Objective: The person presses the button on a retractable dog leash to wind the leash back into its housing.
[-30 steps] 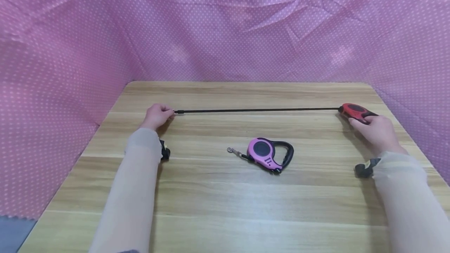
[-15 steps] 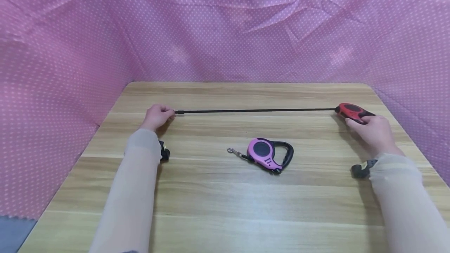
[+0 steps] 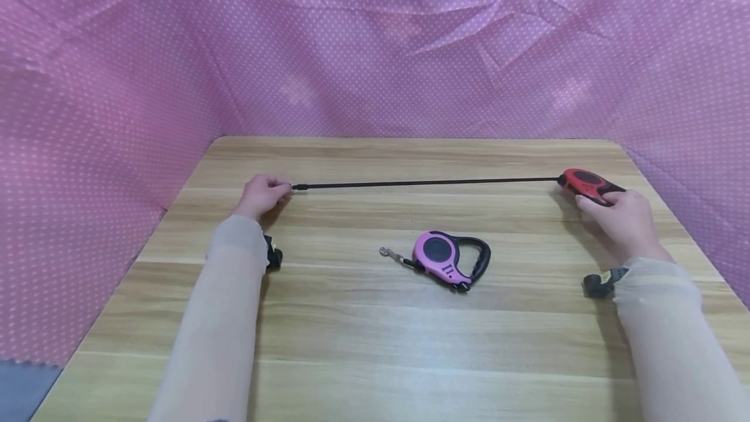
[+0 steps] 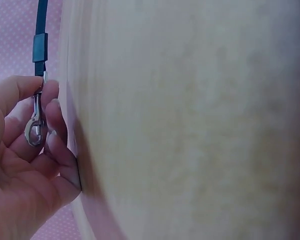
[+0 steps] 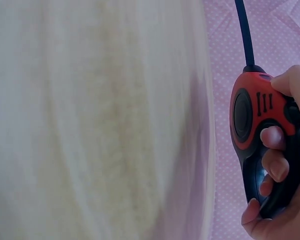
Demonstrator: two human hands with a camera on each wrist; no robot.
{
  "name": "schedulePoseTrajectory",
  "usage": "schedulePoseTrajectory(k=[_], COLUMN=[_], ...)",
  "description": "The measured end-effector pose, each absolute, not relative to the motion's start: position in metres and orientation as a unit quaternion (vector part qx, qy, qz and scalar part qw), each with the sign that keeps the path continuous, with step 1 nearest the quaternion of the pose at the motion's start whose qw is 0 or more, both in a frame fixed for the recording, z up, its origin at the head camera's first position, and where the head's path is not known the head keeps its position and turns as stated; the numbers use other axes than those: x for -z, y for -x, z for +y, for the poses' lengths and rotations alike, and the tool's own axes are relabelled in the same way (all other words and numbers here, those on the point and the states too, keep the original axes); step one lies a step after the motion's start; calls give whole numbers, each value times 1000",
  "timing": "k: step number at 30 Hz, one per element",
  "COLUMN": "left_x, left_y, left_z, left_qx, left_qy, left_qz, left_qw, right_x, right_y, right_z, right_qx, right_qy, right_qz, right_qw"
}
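Note:
A red and black retractable dog leash (image 3: 586,184) is gripped by my right hand (image 3: 625,223) at the table's right side. In the right wrist view its handle (image 5: 290,165) has my fingers curled through the loop, with the thumb resting near the top of the red case. The black strap (image 3: 428,182) runs straight and taut to the left. At its far end my left hand (image 3: 262,196) pinches the metal snap hook (image 4: 36,117) between thumb and fingers. Between the arms, a pink and black retractable leash (image 3: 436,249) lies on the table, its own hook pointing left.
The wooden table (image 3: 351,344) carries all of this. Pink dotted cloth (image 3: 375,70) hangs behind it and along both sides. A small dark wrist camera (image 3: 600,284) sits on the right sleeve, and another dark camera (image 3: 273,256) on the left one.
My right hand has moved slightly left with the red leash, so the strap between the hands is a little shorter. The left hand and the pink leash look still.

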State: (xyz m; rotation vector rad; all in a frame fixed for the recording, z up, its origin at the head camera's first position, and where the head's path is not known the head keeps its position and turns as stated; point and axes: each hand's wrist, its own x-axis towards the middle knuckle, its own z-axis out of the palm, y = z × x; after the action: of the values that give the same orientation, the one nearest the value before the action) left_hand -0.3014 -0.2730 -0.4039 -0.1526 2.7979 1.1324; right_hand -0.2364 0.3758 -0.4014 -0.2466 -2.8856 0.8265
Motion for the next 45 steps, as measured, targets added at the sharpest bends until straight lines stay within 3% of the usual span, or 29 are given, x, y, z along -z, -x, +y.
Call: schedulePoseTrajectory(k=[7,17,23,36,45], left_x=[404,398,392,378,368], left_y=[300,293,285,275,270], left_z=[-274,-274,-272,-259,-243], left_qx=[-378,-440,-442,-431,-432], left_qy=[32,52,48,80,106], left_qz=[924,893,892,899,894], left_qw=[52,83,79,2,-47], right_x=[402,400,402,403,402], right_y=[236,235,232,229,224], right_z=[371,364,363,358,351], right_qx=[-295,-322,-313,-243,-267], right_qy=[87,87,71,12,29], right_qz=[-948,-940,-941,-948,-946], right_qw=[78,72,104,206,185])
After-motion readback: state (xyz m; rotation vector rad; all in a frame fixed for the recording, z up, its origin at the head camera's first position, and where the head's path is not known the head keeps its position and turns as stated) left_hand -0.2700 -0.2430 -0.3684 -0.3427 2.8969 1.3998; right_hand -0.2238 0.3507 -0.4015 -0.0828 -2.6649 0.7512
